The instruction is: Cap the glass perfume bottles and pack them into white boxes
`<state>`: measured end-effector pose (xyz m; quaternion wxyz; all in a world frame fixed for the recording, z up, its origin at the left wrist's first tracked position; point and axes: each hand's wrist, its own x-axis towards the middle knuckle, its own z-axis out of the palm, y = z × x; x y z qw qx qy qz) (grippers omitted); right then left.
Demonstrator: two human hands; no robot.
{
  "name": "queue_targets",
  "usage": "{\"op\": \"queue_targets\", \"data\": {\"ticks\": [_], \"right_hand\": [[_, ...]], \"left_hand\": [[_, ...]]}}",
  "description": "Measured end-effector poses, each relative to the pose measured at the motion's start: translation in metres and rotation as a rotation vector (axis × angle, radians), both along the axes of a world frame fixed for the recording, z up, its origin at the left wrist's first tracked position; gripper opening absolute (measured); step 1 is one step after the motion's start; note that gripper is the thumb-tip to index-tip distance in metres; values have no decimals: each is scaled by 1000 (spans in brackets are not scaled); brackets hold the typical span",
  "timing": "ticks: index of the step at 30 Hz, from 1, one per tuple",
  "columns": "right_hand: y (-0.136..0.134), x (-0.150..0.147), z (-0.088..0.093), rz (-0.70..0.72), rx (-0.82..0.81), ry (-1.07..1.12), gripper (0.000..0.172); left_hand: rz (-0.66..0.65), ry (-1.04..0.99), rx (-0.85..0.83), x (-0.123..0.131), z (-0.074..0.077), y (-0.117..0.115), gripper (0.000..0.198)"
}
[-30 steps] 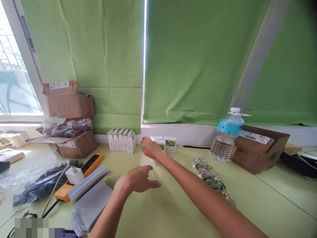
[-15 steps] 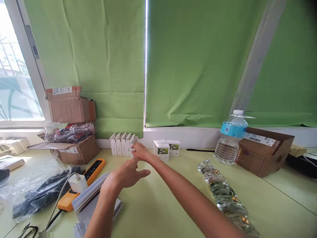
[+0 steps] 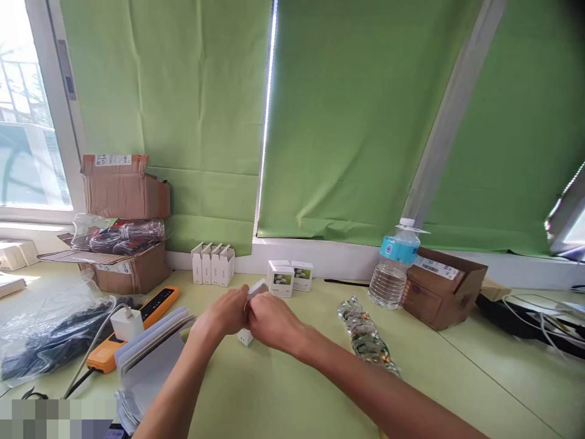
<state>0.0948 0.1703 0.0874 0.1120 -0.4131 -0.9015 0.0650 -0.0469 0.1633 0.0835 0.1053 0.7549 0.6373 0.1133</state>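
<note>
My left hand point(image 3: 227, 312) and my right hand point(image 3: 275, 321) meet over the table, both with fingers closed around one small white box point(image 3: 245, 336). Its lower end sticks out below my fingers and a pale flap shows above them; the middle is hidden. Behind, to the left, stands a row of several slim white boxes point(image 3: 212, 267) with raised top flaps. Just beyond my right hand are white boxes with a plant picture on the front, one nearer point(image 3: 280, 280) and one farther right point(image 3: 302, 277).
On the right lie a strip of shiny clear packets point(image 3: 365, 332), a water bottle point(image 3: 393, 268) and a brown carton point(image 3: 441, 292). On the left are an orange power strip point(image 3: 158, 305), grey-white folded sheets point(image 3: 153, 353), a plastic bag point(image 3: 55, 329) and stacked cartons point(image 3: 119, 195).
My right hand has drawn the rightmost slim white box out of the row and toward me, and my left hand has closed on it too. The view has swung slightly right.
</note>
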Motion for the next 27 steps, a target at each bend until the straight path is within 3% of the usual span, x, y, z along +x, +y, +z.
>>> {"op": "queue_targets", "data": {"ticks": [6, 11, 15, 18, 20, 23, 27], "right_hand": [[-34, 45, 11, 87, -74, 229, 25], [-82, 81, 11, -53, -206, 540, 27], [-110, 87, -15, 45, -301, 436, 22], [-110, 83, -42, 132, -301, 299, 20], [-104, 80, -56, 164, -272, 208, 19], [-100, 81, -63, 185, -224, 134, 20], [-104, 90, -47, 163, -258, 225, 22]], "left_hand": [[-157, -53, -34, 14, -3, -1, 20], [-218, -126, -130, 18, -3, -4, 32], [-226, -181, -194, 22, -2, -7, 55], [-176, -199, -226, 17, 3, -11, 82], [-125, -194, -232, 8, 10, -15, 87], [-35, -177, -162, -12, 22, -27, 64], [155, -26, 0, -41, 35, -44, 25]]}}
